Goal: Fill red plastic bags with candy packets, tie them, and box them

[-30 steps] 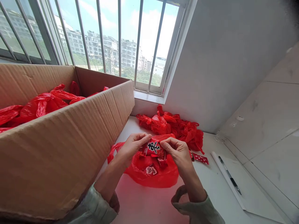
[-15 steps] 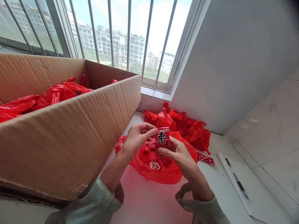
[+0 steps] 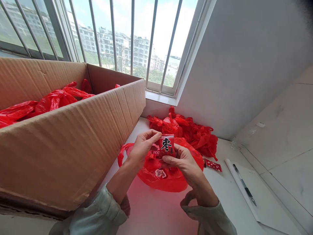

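Between my two hands is a small red snack packet (image 3: 167, 145) with a large black character on its front. My left hand (image 3: 146, 143) pinches its upper left corner, and my right hand (image 3: 180, 157) grips its lower right side with thumb and fingers. Directly beneath lies a red plastic bag (image 3: 156, 186), spread open on the white table. Inside the bag are several small red wrapped pieces, one with a white label (image 3: 160, 173). My hands partly cover the bag's contents.
A large cardboard box (image 3: 73, 140) with red bags (image 3: 56, 98) inside stands at the left. Behind are crumpled red bags (image 3: 188, 130). To the right lie a red dotted packet (image 3: 213, 165), white paper (image 3: 266, 192) and a pen (image 3: 244, 185). A barred window is at the back.
The whole view has shifted slightly, so things sit a little further left. Both hands keep their hold on the packet, with hardly any change in position.
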### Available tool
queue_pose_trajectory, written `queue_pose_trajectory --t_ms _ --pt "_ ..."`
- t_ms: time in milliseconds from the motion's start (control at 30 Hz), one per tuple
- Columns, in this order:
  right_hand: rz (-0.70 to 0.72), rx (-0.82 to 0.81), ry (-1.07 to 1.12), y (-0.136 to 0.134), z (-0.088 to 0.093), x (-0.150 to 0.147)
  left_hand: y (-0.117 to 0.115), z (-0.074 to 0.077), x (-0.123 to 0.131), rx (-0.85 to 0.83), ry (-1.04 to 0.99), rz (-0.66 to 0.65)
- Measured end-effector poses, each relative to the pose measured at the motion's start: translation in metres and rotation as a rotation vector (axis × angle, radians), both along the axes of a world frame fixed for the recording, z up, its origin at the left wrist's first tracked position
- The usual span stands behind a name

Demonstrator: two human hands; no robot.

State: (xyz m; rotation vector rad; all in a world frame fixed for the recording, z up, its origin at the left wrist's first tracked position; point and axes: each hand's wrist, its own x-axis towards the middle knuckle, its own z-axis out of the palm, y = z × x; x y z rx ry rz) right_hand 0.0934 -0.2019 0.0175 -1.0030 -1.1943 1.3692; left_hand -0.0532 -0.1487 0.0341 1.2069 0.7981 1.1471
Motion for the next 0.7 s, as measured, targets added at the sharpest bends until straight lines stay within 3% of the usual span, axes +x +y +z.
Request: queue_pose_trajectory --t_ms 167,333,467,567,700 --pt "-0.036 0.015 0.012 0.003 -0.005 0.0 -0.001 -0.001 -0.005 0.057 0.137 -0.263" --pt "-0.002 0.039 -0.109 0.003 -0.008 0.003 0.003 -0.003 -0.013 0.142 0.301 -0.184" --pt "-0.096 0.079 -0.175 0.004 -0.01 0.008 0.01 -0.01 -0.019 0.141 0.4 -0.281" --pt "-0.143 0.094 -0.159 0.005 -0.011 0.01 0.012 -0.014 -0.021 0.182 0.435 -0.278" --pt "-0.232 0.112 -0.093 0.006 -0.009 0.01 0.009 -0.01 -0.016 0.181 0.385 -0.328"
